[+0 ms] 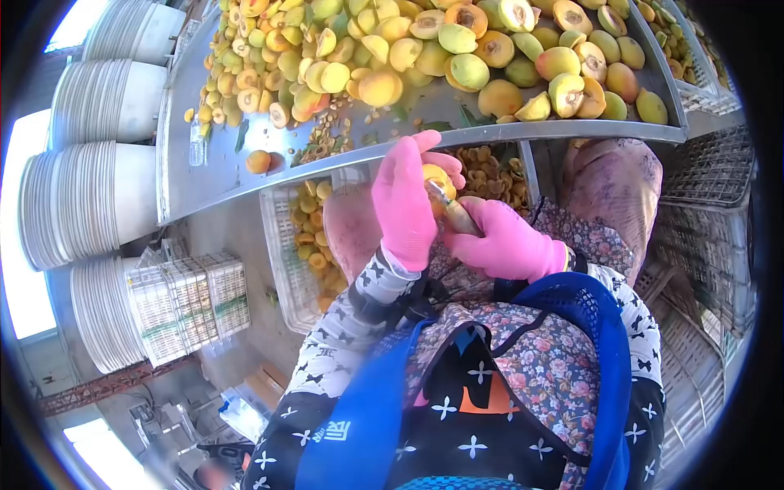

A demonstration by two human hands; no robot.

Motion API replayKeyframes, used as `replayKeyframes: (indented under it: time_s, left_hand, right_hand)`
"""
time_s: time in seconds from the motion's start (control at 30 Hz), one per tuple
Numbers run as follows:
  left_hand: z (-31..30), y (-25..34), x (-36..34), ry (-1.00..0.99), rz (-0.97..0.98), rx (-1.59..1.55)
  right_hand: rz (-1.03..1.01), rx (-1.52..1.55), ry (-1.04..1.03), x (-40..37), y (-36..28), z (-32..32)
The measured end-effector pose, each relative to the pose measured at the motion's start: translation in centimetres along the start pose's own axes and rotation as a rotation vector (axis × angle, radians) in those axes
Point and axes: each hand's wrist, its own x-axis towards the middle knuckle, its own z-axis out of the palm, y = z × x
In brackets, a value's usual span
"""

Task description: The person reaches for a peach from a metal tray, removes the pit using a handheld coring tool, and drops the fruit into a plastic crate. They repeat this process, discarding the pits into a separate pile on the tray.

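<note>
My left hand (pixel 406 208), in a pink glove, is closed around a yellow peach (pixel 441 175), with its fingers pointing up and away from me. My right hand (pixel 513 243), also gloved in pink, grips a small knife by its pale handle (pixel 462 220). The tool's metal end meets the cut face of the fruit; its tip is partly hidden. Both hands are over my lap, just in front of the metal table's near rim (pixel 359 153). On the table lies a large heap of whole and halved peaches (pixel 384 49).
Under the rim, a white crate (pixel 282 253) holds peach halves (pixel 310 245). Loose pits (pixel 327 140) and leaves lie near the table edge. Stacked white tubs (pixel 82 204) stand at left, beside a plastic basket (pixel 188 302). More crates (pixel 702 204) are at right.
</note>
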Motion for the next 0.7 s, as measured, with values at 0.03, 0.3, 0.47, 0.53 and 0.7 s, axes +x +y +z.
replayKeyframes:
  time_s: [0.03,0.3,0.47,0.53,0.7]
  left_hand:
    - [0.2,-0.2,0.0,0.001,0.027,0.02]
    - [-1.1,-1.3,0.3,-0.056,0.022,0.046]
    - [-1.1,0.5,-0.2,-0.172,0.029,-0.07]
    - [-3.3,1.4,0.0,-0.256,0.097,0.078]
    - [-15.4,6.7,0.2,-0.133,0.159,0.935]
  right_hand:
    - [0.055,0.116,-0.063,-0.2,-0.2,-0.3]
    - [0.083,0.117,-0.12,0.1,-0.1,0.5]
    - [0.068,0.479,-0.375,-0.8,-1.0,-0.7]
    - [0.084,0.479,-0.492,-0.7,-1.0,-2.0]
    - [-0.178,-0.958,-0.173,-0.7,2.5,-1.7]
